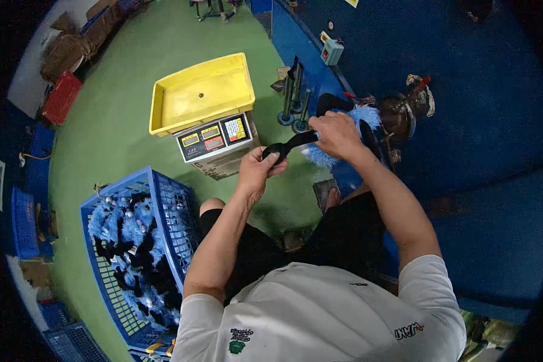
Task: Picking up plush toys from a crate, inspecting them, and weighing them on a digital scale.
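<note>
Your left hand (pixel 258 170) pinches the near end of a black flat strap (pixel 291 143); it runs up-right to your right hand (pixel 338 136), fingers closed over the fluffy blue plush piece (pixel 362 117).

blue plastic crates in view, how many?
4. One blue crate, full of blue and black fuzzy items, at the person's left; one crate at far left; two crates at lower left, partly cut off. More may be hidden.
</note>
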`<action>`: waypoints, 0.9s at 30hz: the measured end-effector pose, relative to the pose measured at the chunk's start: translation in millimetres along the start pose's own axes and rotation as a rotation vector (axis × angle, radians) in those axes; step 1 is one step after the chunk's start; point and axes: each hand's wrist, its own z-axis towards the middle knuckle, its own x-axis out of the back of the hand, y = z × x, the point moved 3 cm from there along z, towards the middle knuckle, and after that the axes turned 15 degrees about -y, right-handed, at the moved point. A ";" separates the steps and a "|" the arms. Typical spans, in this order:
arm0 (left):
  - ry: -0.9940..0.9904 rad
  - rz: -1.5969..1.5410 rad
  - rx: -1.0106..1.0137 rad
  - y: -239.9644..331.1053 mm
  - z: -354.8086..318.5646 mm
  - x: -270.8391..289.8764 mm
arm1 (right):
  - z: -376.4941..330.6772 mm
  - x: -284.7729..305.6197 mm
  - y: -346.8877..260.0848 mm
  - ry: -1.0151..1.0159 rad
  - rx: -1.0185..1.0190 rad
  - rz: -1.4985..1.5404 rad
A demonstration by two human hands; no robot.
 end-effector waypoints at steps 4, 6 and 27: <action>-0.043 -0.002 -0.005 -18.7 11.2 -13.2 | -2.7 -2.3 26.1 -0.094 0.002 -0.041; -0.058 0.038 -0.049 -25.7 22.8 -30.6 | -10.8 -11.1 47.0 0.000 0.021 -0.067; -0.119 0.236 -0.241 -7.3 13.5 -22.5 | -8.2 1.6 46.0 -0.098 -0.027 -0.006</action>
